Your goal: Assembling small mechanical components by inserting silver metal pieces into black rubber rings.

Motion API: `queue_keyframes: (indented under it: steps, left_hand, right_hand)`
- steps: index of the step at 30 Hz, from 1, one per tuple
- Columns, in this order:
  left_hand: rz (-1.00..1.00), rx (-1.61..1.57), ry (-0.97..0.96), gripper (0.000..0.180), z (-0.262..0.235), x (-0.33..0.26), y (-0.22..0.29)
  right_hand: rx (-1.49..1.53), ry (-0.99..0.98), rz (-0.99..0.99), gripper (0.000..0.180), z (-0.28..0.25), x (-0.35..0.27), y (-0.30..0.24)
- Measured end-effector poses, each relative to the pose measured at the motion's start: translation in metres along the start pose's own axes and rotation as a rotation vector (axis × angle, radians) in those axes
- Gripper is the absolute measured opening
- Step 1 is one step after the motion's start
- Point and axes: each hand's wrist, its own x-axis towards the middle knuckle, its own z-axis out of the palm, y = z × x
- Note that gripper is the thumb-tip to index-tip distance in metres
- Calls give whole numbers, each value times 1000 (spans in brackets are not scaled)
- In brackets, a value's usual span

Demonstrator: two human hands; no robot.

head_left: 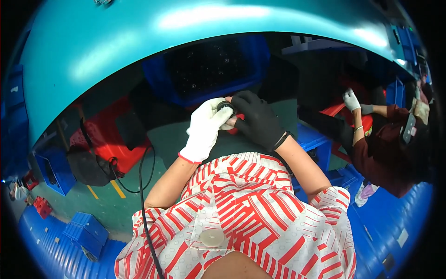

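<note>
My left hand (206, 129) wears a white glove with a red cuff. My right hand (257, 120) wears a black fingerless glove. Both meet in front of my chest and grip a small round black part (225, 106) between their fingertips. A bit of red (233, 131) shows just beneath the part; I cannot tell what it is. My red-and-white patterned shirt (241, 209) fills the lower middle of the view.
A teal cap brim (186, 32) covers the top. Behind my hands stands a blue crate (209, 69) with dark contents, a red bin (104, 135) at left. A black cable (141, 186) hangs down. Blue crates (83, 230) lie lower left. A co-worker's gloved hand (351, 100) reaches at right.
</note>
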Motion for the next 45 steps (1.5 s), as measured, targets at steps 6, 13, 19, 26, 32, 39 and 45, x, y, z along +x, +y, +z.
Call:
queue_keyframes:
  steps: [6, 13, 19, 26, 32, 39, 45]
  left_hand:
    - [101, 174, 182, 25, 6, -2, -5]
    - [13, -38, 85, 29, -3, -4, -5]
    - [-25, 55, -37, 33, -12, -2, 7]
    - [-46, -155, 13, 38, -5, -10, 8]
    - [0, 22, 34, 39, -7, -12, 8]
    - [-17, 56, 17, 44, -11, -7, 2]
    - [-35, 174, -154, 42, -18, -2, 8]
  right_hand:
    - [-213, -19, -94, 40, 16, 4, 3]
    - [-54, -30, 40, 39, 16, 2, 6]
    - [-13, -47, 14, 39, 3, 7, 1]
    - [37, -53, 56, 47, 14, 1, 4]
    - [1, 6, -60, 43, 16, 1, 4]
    - [-127, -22, -73, 42, 21, -3, 4]
    - [101, -109, 4, 47, 20, -11, 9]
